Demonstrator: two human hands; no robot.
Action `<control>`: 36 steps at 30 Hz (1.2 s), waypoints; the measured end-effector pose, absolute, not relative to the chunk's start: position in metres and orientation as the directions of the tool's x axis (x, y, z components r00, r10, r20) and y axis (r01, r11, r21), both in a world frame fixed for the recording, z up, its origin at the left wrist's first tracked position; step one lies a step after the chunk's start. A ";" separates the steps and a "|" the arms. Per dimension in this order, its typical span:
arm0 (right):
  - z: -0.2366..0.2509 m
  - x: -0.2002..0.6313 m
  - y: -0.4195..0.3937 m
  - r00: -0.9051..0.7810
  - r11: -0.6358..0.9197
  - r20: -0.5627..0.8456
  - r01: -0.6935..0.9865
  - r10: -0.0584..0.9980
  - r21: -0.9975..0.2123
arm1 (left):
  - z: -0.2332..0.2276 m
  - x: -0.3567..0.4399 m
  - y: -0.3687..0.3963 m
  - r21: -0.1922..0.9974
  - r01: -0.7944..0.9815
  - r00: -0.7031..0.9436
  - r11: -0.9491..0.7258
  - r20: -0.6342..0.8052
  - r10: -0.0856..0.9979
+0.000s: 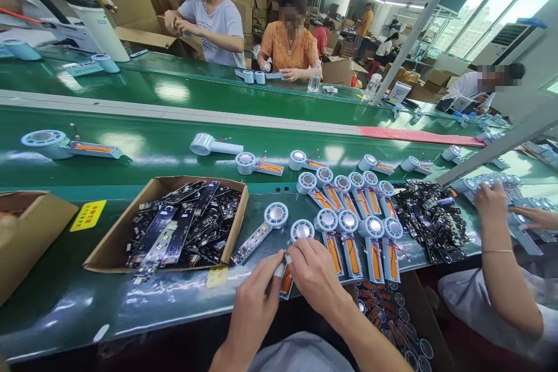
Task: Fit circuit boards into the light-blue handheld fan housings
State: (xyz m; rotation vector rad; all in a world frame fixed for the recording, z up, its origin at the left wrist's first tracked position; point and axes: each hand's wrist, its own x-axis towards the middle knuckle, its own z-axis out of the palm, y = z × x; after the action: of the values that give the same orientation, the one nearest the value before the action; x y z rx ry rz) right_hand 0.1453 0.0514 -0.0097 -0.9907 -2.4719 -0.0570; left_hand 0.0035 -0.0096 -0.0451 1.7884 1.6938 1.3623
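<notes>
Left fingers: my left hand (255,302) has its fingertips pinched together on the orange handle end of the fan unit (293,253); what lies under the thumb I cannot tell
Right fingers: my right hand (314,276) curls over the same fan unit from the other side – fingers closed on it, just below its round silver head
Fan unit: at the near edge of the green table (65,302), touching both my hands
Beside the fan unit: a bare circuit strip with a round head (261,231) just to its left; rows of finished fan units (361,226) just to its right
Cardboard box (131,226): left of the fan unit, full of black circuit boards
Further right: a co-worker's arm (501,261), well apart from the fan unit
</notes>
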 end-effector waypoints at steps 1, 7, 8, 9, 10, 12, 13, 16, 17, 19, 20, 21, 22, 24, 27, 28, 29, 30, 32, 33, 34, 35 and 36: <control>-0.011 0.145 0.051 -0.612 0.732 0.453 0.665 0.649 -0.150 | -0.045 0.004 -0.009 0.766 0.590 -0.163 -0.256 0.423 0.891; -0.012 0.154 0.062 -0.545 0.675 0.403 0.536 0.735 -0.507 | -0.039 -0.009 -0.004 0.903 0.414 -0.164 -0.113 0.196 0.967; -0.010 0.157 0.065 -0.564 0.665 0.369 0.520 0.739 -0.537 | -0.037 -0.012 -0.002 0.926 0.368 -0.145 -0.080 0.142 0.979; -0.008 0.160 0.067 -0.593 0.660 0.332 0.505 0.734 -0.556 | -0.035 -0.015 -0.001 0.943 0.328 -0.123 -0.053 0.098 0.988; -0.005 0.162 0.069 -0.624 0.658 0.297 0.491 0.723 -0.571 | -0.034 -0.018 0.000 0.954 0.297 -0.102 -0.035 0.068 0.992; -0.002 0.165 0.071 -0.666 0.658 0.255 0.464 0.701 -0.593 | -0.033 -0.021 0.002 0.966 0.258 -0.065 -0.026 0.045 0.997; -0.001 0.165 0.071 -0.673 0.656 0.249 0.455 0.696 -0.602 | -0.033 -0.021 0.002 0.969 0.246 -0.051 -0.031 0.045 0.998; -0.002 0.162 0.068 -0.646 0.638 0.257 0.465 0.719 -0.614 | -0.037 -0.021 0.003 0.967 0.248 -0.037 -0.058 0.069 0.997; -0.002 0.161 0.067 -0.633 0.631 0.261 0.472 0.728 -0.615 | -0.038 -0.021 0.003 0.964 0.257 -0.040 -0.064 0.077 0.996; -0.003 0.158 0.066 -0.614 0.617 0.264 0.479 0.744 -0.624 | -0.039 -0.020 0.003 0.958 0.282 -0.053 -0.054 0.071 0.996; -0.002 0.158 0.066 -0.608 0.608 0.262 0.476 0.750 -0.636 | -0.039 -0.020 0.002 0.956 0.292 -0.061 -0.035 0.056 0.997; -0.001 0.158 0.065 -0.600 0.595 0.258 0.472 0.757 -0.650 | -0.038 -0.020 0.002 0.954 0.299 -0.075 -0.009 0.033 0.997; 0.001 0.160 0.065 -0.586 0.579 0.254 0.473 0.769 -0.664 | -0.037 -0.020 0.002 0.952 0.305 -0.092 0.022 0.007 0.996; 0.007 0.166 0.061 -0.545 0.534 0.226 0.510 0.807 -0.674 | -0.035 -0.021 0.000 0.948 0.305 -0.124 0.092 -0.056 0.991; 0.012 0.176 0.047 -0.519 0.472 0.108 0.647 0.848 -0.599 | -0.033 -0.022 -0.004 0.942 0.292 -0.133 0.163 -0.128 0.983; 0.012 0.178 0.041 -0.527 0.471 0.064 0.692 0.848 -0.548 | -0.033 -0.023 -0.006 0.940 0.296 -0.125 0.171 -0.139 0.982; 0.011 0.180 0.036 -0.540 0.484 0.031 0.726 0.841 -0.489 | -0.033 -0.023 -0.007 0.937 0.304 -0.116 0.173 -0.144 0.983; 0.009 0.181 0.031 -0.557 0.508 0.015 0.746 0.830 -0.431 | -0.033 -0.024 -0.008 0.933 0.316 -0.105 0.173 -0.147 0.984; 0.005 0.181 0.026 -0.581 0.551 0.024 0.756 0.814 -0.353 | -0.034 -0.025 -0.009 0.920 0.349 -0.076 0.177 -0.161 0.984; 0.003 0.181 0.026 -0.583 0.560 0.045 0.752 0.811 -0.349 | -0.034 -0.026 -0.009 0.913 0.370 -0.054 0.174 -0.165 0.985; 0.002 0.181 0.027 -0.576 0.557 0.074 0.740 0.814 -0.376 | -0.034 -0.027 -0.008 0.904 0.396 -0.031 0.160 -0.161 0.986; 0.001 0.182 0.030 -0.556 0.545 0.113 0.720 0.823 -0.429 | -0.034 -0.027 -0.008 0.895 0.426 -0.006 0.135 -0.146 0.989; 0.000 0.182 0.033 -0.525 0.528 0.160 0.690 0.836 -0.495 | -0.034 -0.028 -0.007 0.883 0.460 0.020 0.094 -0.116 0.993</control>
State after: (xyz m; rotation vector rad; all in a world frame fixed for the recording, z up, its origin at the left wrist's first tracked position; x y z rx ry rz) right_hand 0.1817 0.0331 0.0000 -1.2563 -2.3924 0.5301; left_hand -0.0277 -0.0073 -0.0337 1.4825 1.5598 0.8285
